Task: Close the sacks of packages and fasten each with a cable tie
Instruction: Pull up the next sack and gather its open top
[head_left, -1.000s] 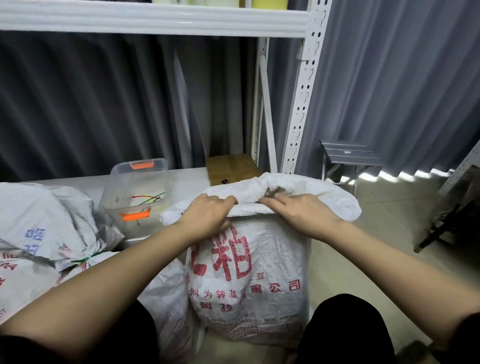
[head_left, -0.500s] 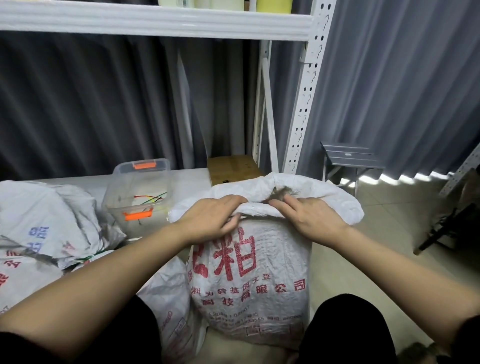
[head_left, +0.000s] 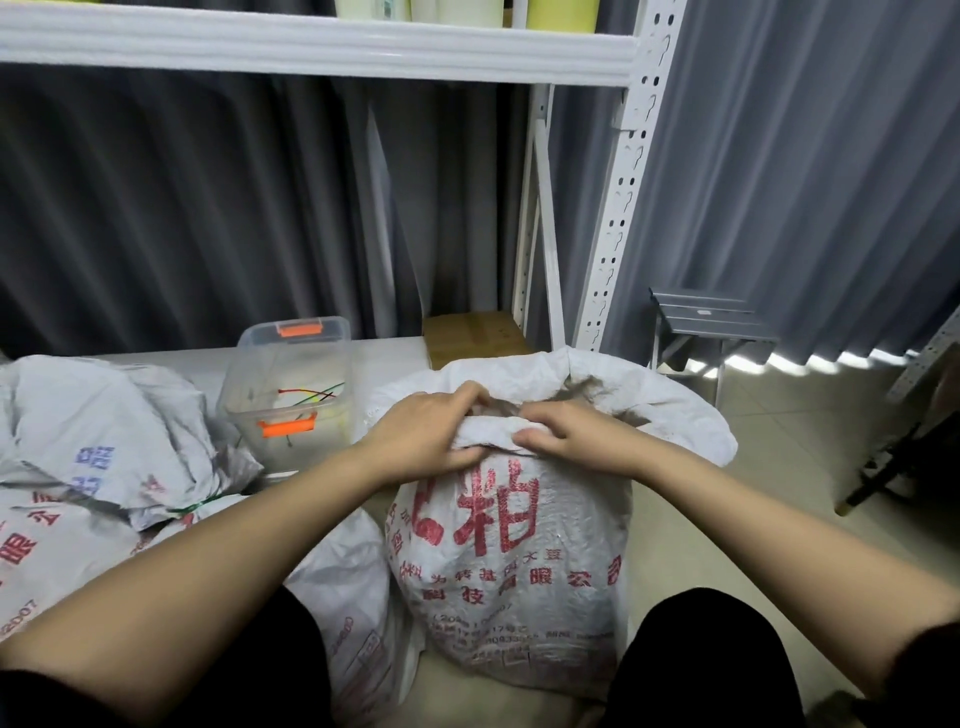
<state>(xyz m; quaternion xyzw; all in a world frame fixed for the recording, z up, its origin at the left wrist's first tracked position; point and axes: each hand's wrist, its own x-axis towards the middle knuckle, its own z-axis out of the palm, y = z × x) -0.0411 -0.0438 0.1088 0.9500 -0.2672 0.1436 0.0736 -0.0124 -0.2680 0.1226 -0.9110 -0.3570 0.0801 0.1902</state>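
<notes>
Your left hand (head_left: 421, 434) and your right hand (head_left: 563, 436) meet at the centre of the frame, both gripping the near rim of the sack (head_left: 511, 566). The fingers of each hand curl over the rolled white edge and bunch it together, with the thumbs pressed against the front of the fabric just below the fold. The two hands sit close beside each other, almost touching.

The sack stands upright on the floor (head_left: 779, 467) between your knees, in the lower middle of the frame. It is white woven material with large red printed characters on its front. Its mouth is still partly open behind your hands, and the far rim rises in a loose arc toward the right.

To the left, a clear plastic box (head_left: 291, 384) with orange latches rests on the tabletop (head_left: 171, 361); thin coloured cable ties (head_left: 311, 392) lie inside it. At the far left of the frame more white sacks (head_left: 78, 452) are piled, and one shows a green tie (head_left: 195, 506) round its neck. Another sack (head_left: 353, 597) leans just beside the one you hold, at lower centre.

Behind, a white metal shelf (head_left: 311, 47) crosses the top, a cardboard box (head_left: 472, 335) sits at mid-frame, and a grey stool (head_left: 706, 317) stands at the right before the grey curtain (head_left: 805, 182).
</notes>
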